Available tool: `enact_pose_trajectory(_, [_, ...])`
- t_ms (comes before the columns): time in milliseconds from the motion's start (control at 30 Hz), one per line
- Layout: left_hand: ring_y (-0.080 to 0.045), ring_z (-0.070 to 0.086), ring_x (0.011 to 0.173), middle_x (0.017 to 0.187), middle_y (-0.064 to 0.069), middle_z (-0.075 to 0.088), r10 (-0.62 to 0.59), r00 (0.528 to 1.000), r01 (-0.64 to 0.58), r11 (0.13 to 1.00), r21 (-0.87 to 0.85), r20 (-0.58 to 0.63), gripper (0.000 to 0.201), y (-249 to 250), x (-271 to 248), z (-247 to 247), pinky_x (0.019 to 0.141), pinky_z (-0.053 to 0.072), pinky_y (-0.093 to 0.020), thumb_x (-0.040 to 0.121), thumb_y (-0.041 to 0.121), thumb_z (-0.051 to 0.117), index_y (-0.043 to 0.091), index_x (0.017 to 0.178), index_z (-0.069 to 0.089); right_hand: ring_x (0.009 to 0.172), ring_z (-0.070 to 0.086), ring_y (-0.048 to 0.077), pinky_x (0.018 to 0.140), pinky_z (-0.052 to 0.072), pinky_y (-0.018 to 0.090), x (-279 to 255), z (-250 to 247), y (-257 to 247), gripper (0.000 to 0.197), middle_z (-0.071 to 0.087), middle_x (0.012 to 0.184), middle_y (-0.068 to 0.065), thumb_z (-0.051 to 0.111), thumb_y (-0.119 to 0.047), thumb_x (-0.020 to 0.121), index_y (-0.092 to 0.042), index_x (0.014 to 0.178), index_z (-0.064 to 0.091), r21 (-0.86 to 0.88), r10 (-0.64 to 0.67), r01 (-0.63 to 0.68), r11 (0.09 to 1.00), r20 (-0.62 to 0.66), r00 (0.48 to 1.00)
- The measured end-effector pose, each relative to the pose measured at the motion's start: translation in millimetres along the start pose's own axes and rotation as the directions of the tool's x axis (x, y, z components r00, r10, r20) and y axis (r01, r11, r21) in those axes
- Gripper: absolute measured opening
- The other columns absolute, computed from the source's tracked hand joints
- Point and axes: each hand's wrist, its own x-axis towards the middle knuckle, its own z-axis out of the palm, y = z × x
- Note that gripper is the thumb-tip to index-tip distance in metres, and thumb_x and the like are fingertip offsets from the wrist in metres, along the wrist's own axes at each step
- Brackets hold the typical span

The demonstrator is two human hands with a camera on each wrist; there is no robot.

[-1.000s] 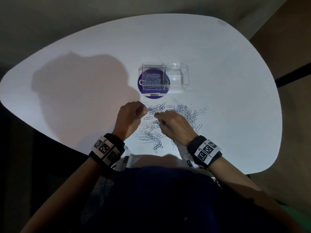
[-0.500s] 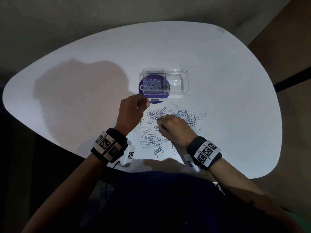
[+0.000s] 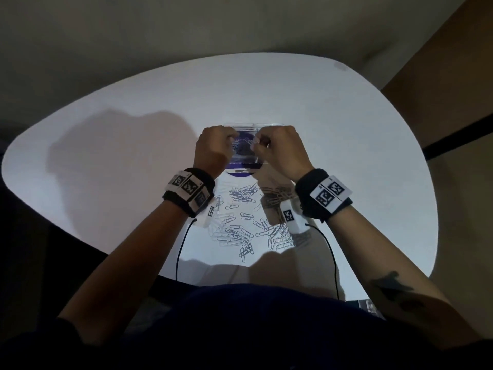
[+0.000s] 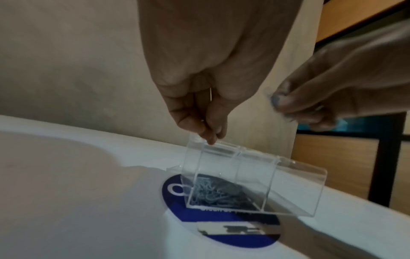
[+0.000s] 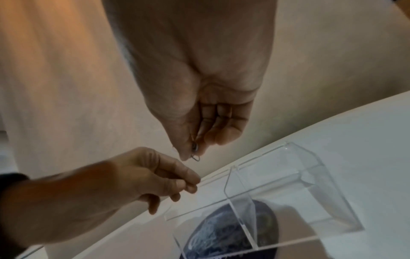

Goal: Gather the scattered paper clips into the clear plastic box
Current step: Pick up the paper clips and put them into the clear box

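The clear plastic box [image 3: 267, 124] stands on the white table, and its left compartment holds a heap of paper clips [image 4: 210, 192]. My left hand [image 3: 234, 136] hovers over that compartment with its fingertips [image 4: 210, 135] pinched together at the box's rim [image 4: 255, 154]; a thin wire shows inside its curled fingers. My right hand [image 3: 257, 141] is beside it over the box [image 5: 288, 184] and pinches a paper clip [image 5: 195, 157] between thumb and fingers. Several scattered paper clips [image 3: 234, 233] lie on the table nearer to me, between my wrists.
A round blue sticker [image 3: 241, 173] lies under the box. Black cables [image 3: 181, 249] hang from both wristbands across the table's near edge. The white table [image 3: 133, 116] stretches left and right of the box. A wooden wall stands at the right.
Both hands have left the scattered pile and moved away from me to above the box, each with its fingers pinched. The right hand picked up a clip.
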Motion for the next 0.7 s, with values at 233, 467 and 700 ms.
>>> enact_pose_trajectory(233, [-0.014, 0.064, 0.079, 0.091, 0.007, 0.073, -0.060, 0.989, 0.065, 0.997, 0.030, -0.135, 0.028, -19.2, -28.3, -17.8, 0.074, 0.052, -0.033, 0.086, 0.010, 0.049, 0.028, 0.087, 0.070, 0.084, 0.065, 0.030, 0.072, 0.052, 0.037, 31.8, 25.8, -10.1, 0.013, 0.073, 0.088, 0.011, 0.063, -0.015, 0.089, -0.010, 0.086, 0.074, -0.150, -0.023, 0.035, 0.988, 0.083, 0.996])
enact_pose_trajectory(467, [-0.019, 0.066, 0.082, 0.095, 0.000, 0.073, -0.029, 0.998, 0.033, 0.998, 0.055, -0.060, 0.019, -41.4, -69.4, -12.8, 0.078, 0.053, -0.037, 0.091, 0.012, 0.056, 0.020, 0.093, 0.073, 0.092, 0.062, 0.033, 0.074, 0.048, 0.034, 29.6, 35.5, -10.5, 0.021, 0.068, 0.099, 0.015, 0.058, -0.008, 0.091, -0.008, 0.107, 0.072, -0.180, -0.061, 0.079, 0.980, 0.101, 0.993])
enact_pose_trajectory(700, [-0.021, 0.060, 0.086, 0.090, 0.005, 0.065, -0.137, 0.990, 0.124, 0.958, 0.257, 0.035, 0.010, -66.8, -92.2, -20.8, 0.069, 0.047, -0.033, 0.082, 0.027, 0.067, 0.023, 0.091, 0.067, 0.079, 0.061, 0.023, 0.067, 0.052, 0.036, -3.7, 29.5, -7.9, 0.010, 0.067, 0.087, 0.005, 0.060, -0.013, 0.088, -0.013, 0.086, 0.070, -0.127, -0.158, 0.159, 0.979, 0.015, 0.987])
